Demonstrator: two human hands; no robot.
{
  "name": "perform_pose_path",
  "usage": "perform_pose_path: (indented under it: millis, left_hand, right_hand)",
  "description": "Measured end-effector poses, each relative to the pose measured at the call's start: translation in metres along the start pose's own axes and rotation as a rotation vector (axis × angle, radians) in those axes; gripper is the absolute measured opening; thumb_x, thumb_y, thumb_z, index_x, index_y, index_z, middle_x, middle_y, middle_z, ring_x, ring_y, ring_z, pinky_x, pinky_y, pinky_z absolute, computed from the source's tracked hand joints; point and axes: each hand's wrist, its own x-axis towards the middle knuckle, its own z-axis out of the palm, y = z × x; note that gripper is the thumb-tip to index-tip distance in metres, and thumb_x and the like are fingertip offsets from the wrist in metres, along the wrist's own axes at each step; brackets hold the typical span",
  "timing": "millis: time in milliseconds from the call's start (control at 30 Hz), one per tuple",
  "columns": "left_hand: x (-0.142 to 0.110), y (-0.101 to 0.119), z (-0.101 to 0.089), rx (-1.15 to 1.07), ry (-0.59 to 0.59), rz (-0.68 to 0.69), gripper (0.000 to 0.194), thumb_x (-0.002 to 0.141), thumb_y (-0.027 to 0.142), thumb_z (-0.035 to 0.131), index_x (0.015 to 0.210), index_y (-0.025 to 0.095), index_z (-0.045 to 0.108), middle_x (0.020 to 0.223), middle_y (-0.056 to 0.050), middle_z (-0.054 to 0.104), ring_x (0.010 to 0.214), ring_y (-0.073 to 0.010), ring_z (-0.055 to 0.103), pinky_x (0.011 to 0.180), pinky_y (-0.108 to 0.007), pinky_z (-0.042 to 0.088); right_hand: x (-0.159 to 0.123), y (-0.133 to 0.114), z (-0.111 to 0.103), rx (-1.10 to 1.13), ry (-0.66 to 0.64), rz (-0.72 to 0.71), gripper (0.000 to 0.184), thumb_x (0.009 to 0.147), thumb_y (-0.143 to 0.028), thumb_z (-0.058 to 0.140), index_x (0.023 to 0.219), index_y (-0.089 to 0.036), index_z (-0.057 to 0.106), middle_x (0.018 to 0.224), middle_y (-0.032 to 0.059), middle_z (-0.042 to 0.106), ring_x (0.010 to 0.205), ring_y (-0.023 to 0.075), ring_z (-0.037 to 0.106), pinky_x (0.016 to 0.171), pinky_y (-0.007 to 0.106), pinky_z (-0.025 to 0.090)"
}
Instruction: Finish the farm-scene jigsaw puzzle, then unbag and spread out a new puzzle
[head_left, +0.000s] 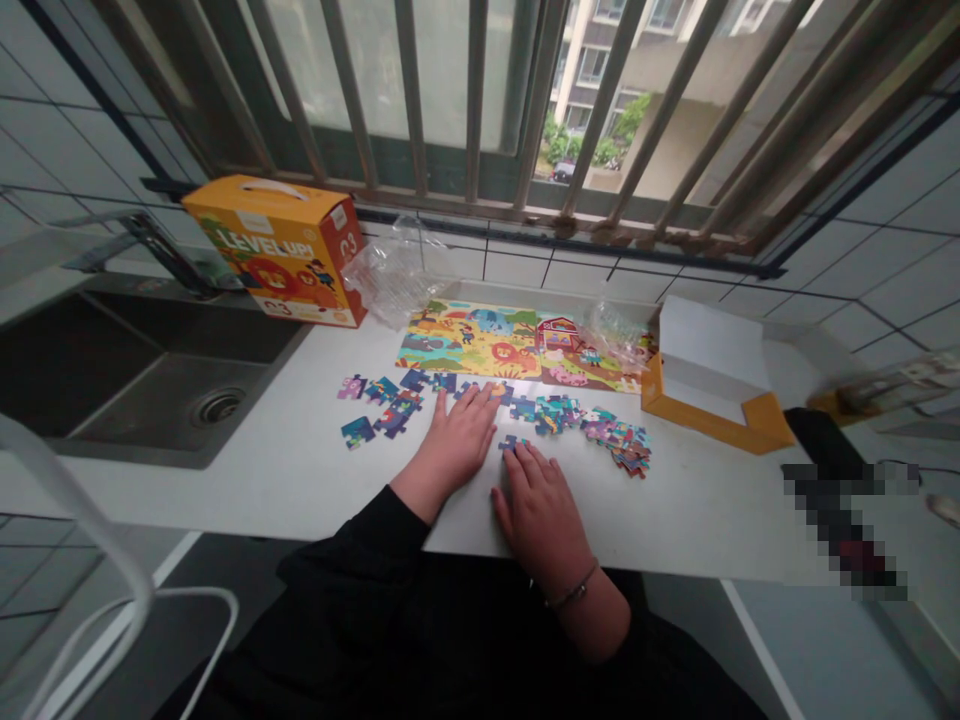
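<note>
Thin blue cardboard jigsaw piece (512, 443): light, stiff, best taken by its edges. Lies on white counter (300, 490) under right grip (536, 515), fingers spread, hold unclear; left grip (457, 435) flat, open, empty.

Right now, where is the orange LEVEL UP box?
In the head view, the orange LEVEL UP box stands at the back left of the white counter, beside the steel sink and just left of a clear plastic bag.

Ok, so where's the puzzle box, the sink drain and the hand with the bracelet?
Orange puzzle box (274, 250), head view, on its front face.
Sink drain (218, 405), head view, on its metal centre.
Right hand with the bracelet (541, 518), head view, on the back of the hand.
</note>
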Motion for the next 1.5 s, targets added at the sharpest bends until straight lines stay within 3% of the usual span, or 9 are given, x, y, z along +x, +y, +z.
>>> perform_pose_path:
  millis: [300,533,733,900,1000,1133,1200,1333,1500]
  left_hand:
    - [-0.06,-0.028,-0.004,0.079,-0.056,-0.124,0.065,0.106,0.01,0.037,0.167,0.027,0.054,0.18,-0.009,0.044,0.168,-0.0324,0.038,0.136,-0.073,0.028]
    - [-0.086,-0.059,-0.02,0.173,0.02,-0.264,0.053,0.115,0.03,0.04,0.162,0.021,0.061,0.18,-0.015,0.041,0.166,-0.0428,0.041,0.131,-0.073,0.037]
    - [-0.105,-0.073,-0.027,0.167,-0.014,-0.278,0.053,0.117,0.036,0.038,0.166,0.026,0.058,0.182,-0.012,0.037,0.166,-0.0414,0.04,0.131,-0.073,0.036]
    - [-0.109,-0.088,-0.034,0.181,-0.021,-0.394,0.056,0.118,0.038,0.033,0.169,0.028,0.052,0.184,-0.01,0.035,0.168,-0.0445,0.036,0.129,-0.083,0.031]
    - [-0.1,-0.095,-0.037,0.164,-0.007,-0.455,0.057,0.118,0.039,0.03,0.169,0.028,0.052,0.183,-0.011,0.036,0.168,-0.0475,0.034,0.125,-0.09,0.028]
    - [-0.085,-0.085,-0.031,0.154,0.086,-0.429,0.056,0.117,0.036,0.033,0.168,0.023,0.053,0.184,-0.015,0.033,0.169,-0.0485,0.03,0.124,-0.092,0.024]
    - [-0.08,-0.068,-0.025,0.135,0.108,-0.272,0.054,0.117,0.033,0.036,0.168,0.024,0.052,0.184,-0.014,0.034,0.171,-0.0431,0.029,0.13,-0.087,0.02]
    - [-0.071,-0.028,-0.01,0.027,-0.036,0.091,0.053,0.117,0.033,0.043,0.17,0.033,0.048,0.181,-0.009,0.041,0.17,-0.033,0.034,0.136,-0.077,0.022]
    - [-0.068,-0.015,-0.007,0.024,-0.021,-0.011,0.05,0.116,0.032,0.045,0.164,0.03,0.056,0.178,-0.009,0.047,0.165,-0.032,0.043,0.136,-0.072,0.025]
  right_hand:
    - [0.013,-0.001,0.005,0.013,-0.031,-0.009,0.056,0.111,-0.031,0.053,0.161,-0.008,0.058,0.173,0.0216,0.051,0.16,0.0372,0.048,0.133,0.057,0.037]
    - [0.026,-0.02,0.008,0.054,-0.116,-0.071,0.061,0.111,-0.029,0.052,0.167,-0.005,0.051,0.179,0.0218,0.04,0.167,0.0376,0.038,0.134,0.058,0.038]
    - [0.042,-0.034,0.003,0.058,-0.153,-0.173,0.068,0.111,-0.039,0.057,0.172,-0.014,0.046,0.184,0.0149,0.031,0.17,0.0368,0.033,0.136,0.061,0.033]
    - [0.045,-0.009,-0.004,-0.089,0.04,0.104,0.071,0.112,-0.044,0.054,0.171,-0.006,0.045,0.183,0.0243,0.029,0.169,0.0431,0.031,0.136,0.068,0.022]
    - [0.044,0.011,-0.004,-0.161,0.057,0.251,0.071,0.113,-0.044,0.051,0.169,0.0,0.045,0.179,0.0294,0.034,0.167,0.0462,0.032,0.134,0.073,0.02]
    - [0.036,0.02,-0.002,-0.159,0.004,0.243,0.066,0.114,-0.045,0.047,0.166,-0.003,0.05,0.176,0.0278,0.042,0.164,0.0438,0.04,0.134,0.072,0.02]
    - [0.029,0.016,0.001,-0.14,-0.012,0.229,0.066,0.114,-0.045,0.047,0.167,-0.005,0.05,0.177,0.0267,0.041,0.163,0.0421,0.042,0.135,0.07,0.022]
    - [0.015,-0.002,0.005,-0.108,-0.056,0.212,0.068,0.115,-0.045,0.047,0.168,-0.004,0.047,0.177,0.0281,0.04,0.163,0.0418,0.043,0.134,0.066,0.027]
    - [0.009,-0.016,0.003,-0.017,-0.134,0.025,0.067,0.113,-0.043,0.051,0.171,-0.009,0.046,0.181,0.0211,0.036,0.167,0.0381,0.038,0.134,0.06,0.033]
